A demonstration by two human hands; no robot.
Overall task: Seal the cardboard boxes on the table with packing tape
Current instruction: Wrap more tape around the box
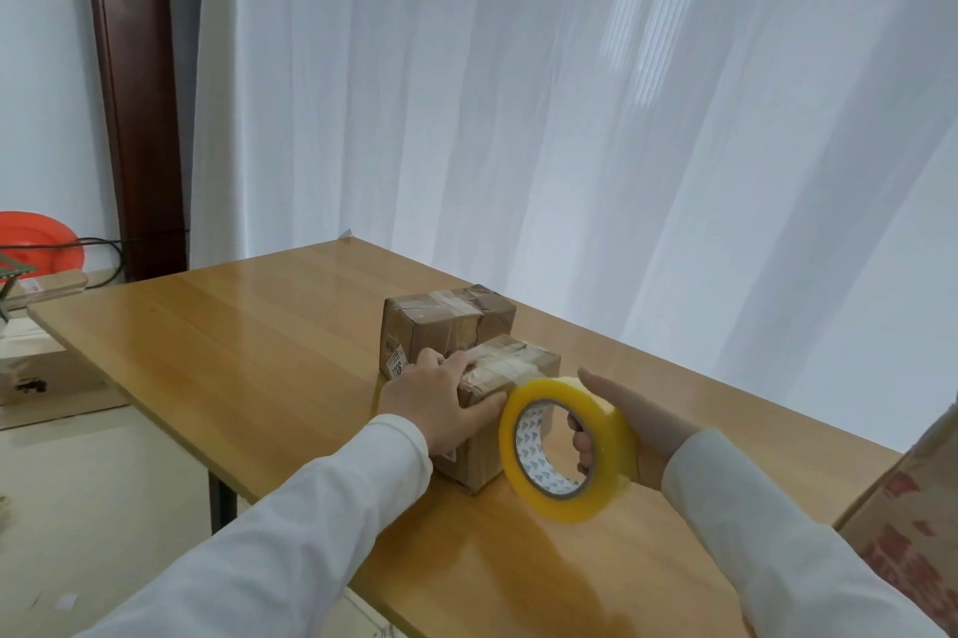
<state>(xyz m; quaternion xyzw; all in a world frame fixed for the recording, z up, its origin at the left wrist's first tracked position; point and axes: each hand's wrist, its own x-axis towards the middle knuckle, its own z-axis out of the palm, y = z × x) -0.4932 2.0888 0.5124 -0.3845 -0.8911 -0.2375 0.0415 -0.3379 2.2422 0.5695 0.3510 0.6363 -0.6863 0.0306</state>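
Two small cardboard boxes stand on the wooden table [249, 352]. The near box [484, 456] has clear tape across its top. My left hand [433, 401] lies over its near top edge, fingers on the taped top and thumb against the front face. Behind it the far box [440, 321] is wrapped in tape. My right hand [617, 422] holds a yellow roll of packing tape [565, 451] upright just right of the near box, fingers hooked through its core. The roll's edge meets the box's top corner near my left thumb.
A white curtain [570, 119] hangs close behind the table. A larger printed cardboard box [907, 523] juts in at the right edge. At the far left, beyond the table, sit an orange round object [36, 238], wooden boards and another carton [46, 378] on the floor.
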